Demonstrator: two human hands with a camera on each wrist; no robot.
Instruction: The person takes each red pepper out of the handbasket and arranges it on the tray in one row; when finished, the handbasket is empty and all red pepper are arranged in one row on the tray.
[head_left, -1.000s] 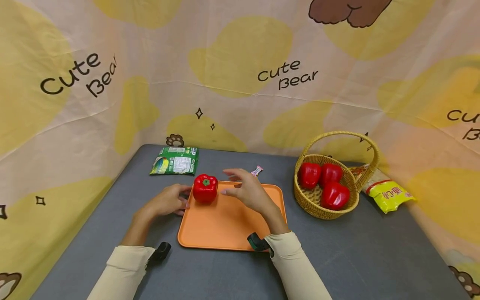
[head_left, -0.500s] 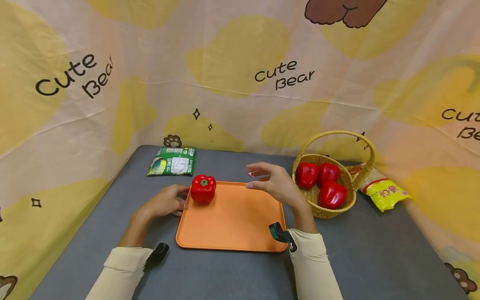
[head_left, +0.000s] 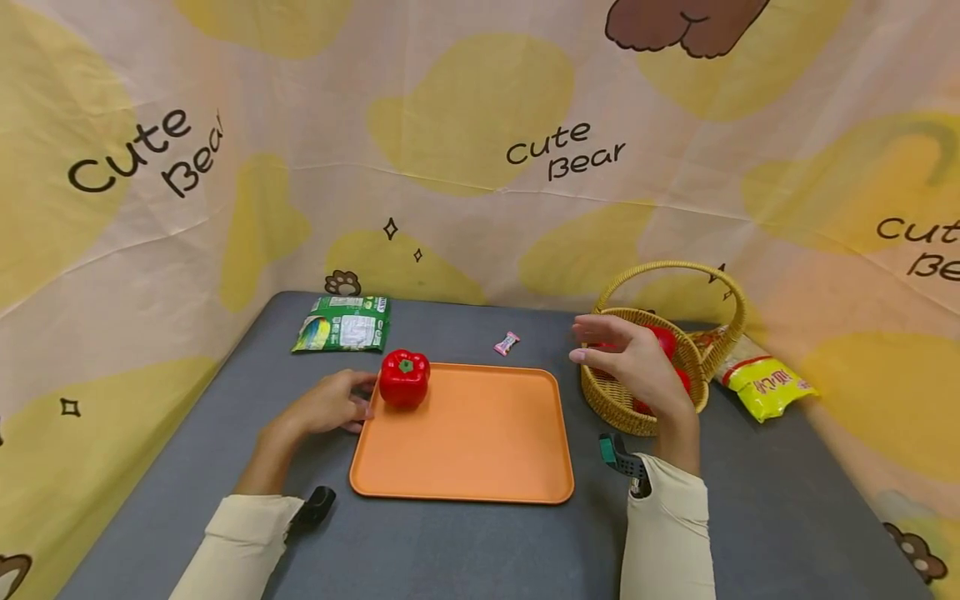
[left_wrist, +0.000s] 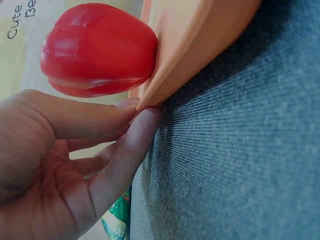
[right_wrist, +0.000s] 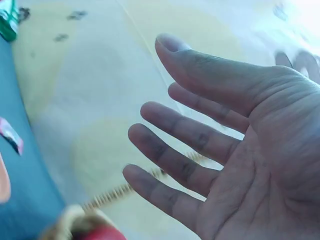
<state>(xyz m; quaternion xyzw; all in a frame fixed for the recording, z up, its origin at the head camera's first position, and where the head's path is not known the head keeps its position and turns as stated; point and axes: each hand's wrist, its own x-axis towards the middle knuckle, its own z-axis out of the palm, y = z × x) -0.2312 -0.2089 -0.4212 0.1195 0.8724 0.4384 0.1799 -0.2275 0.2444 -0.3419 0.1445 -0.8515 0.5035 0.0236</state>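
Left hand (head_left: 327,406) is pinching the left rim of the orange tray (head_left: 465,450), which is holding one red pepper (head_left: 404,382) in its far-left corner. Right hand (head_left: 637,362) is hovering at the wicker basket (head_left: 611,407), fingers spread wide. Basket is holding more red peppers (head_left: 663,339), partly hidden behind that hand. Candy (head_left: 507,342) is lying beyond the tray.

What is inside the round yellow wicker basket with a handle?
Parts of shiny red peppers show inside the basket. In the head view, the bare right hand partly covers them, hiding their exact number.
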